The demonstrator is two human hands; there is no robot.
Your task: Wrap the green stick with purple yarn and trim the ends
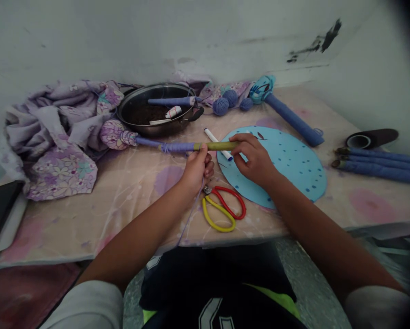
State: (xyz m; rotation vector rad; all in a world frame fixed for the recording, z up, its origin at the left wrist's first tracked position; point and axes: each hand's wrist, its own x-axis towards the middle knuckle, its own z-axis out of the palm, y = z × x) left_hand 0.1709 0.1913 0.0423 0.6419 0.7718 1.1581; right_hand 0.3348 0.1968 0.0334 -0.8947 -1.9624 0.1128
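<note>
A green stick (219, 146) lies level between my two hands, its left part wrapped in blue-violet yarn (179, 147). With the thumb on top, my left hand (198, 168) grips it where the wrapping ends. A loose strand of yarn (190, 212) runs from that hand down over the table edge. My right hand (252, 157) pinches the bare right end between thumb and fingers. Below my left hand rest scissors (222, 209) with one red and one yellow handle. Under the right hand is a light-blue oval sheet (287, 160) with darker dots, a white marker (218, 144) across its left edge.
A dark pan (157, 130) holds a wrapped stick. Floral cloth (61, 132) is bunched at left, beside a cloth-covered knob (118, 135). Three yarn balls (220, 106) sit near the wall. Several wrapped sticks (383, 165) lie at right, and a black object (2, 214) at far left.
</note>
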